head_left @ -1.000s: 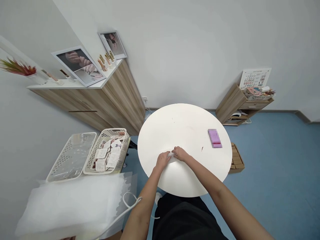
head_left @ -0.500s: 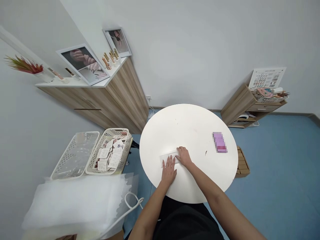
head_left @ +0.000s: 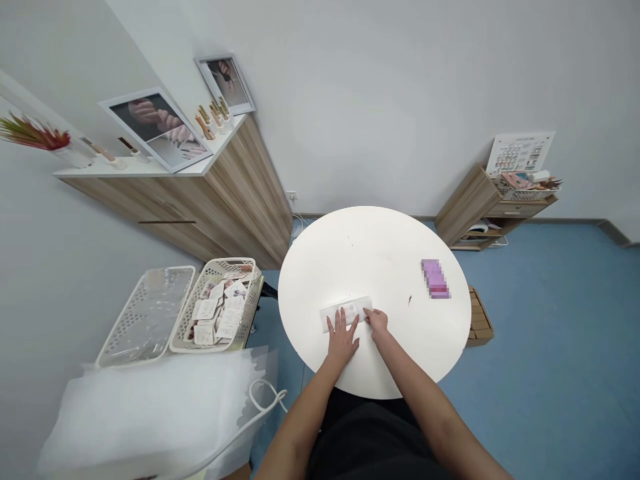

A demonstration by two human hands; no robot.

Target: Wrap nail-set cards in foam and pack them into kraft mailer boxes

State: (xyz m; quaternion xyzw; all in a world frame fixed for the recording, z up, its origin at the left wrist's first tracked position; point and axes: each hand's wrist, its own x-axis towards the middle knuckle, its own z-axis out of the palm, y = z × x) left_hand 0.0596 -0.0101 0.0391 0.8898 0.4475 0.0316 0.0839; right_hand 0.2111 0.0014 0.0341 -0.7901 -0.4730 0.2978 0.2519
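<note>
We see the left hand [head_left: 343,339] lying flat, fingers spread, on a small packet [head_left: 334,313] at the near side of the round white table [head_left: 370,247]. The right hand [head_left: 379,323] touches the packet's right end with bent fingers; we cannot tell if it pinches it.

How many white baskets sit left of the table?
2. Far-left basket looks nearly empty; second basket, beside it and nearer the table, holds small packets. None seem hidden.
</note>
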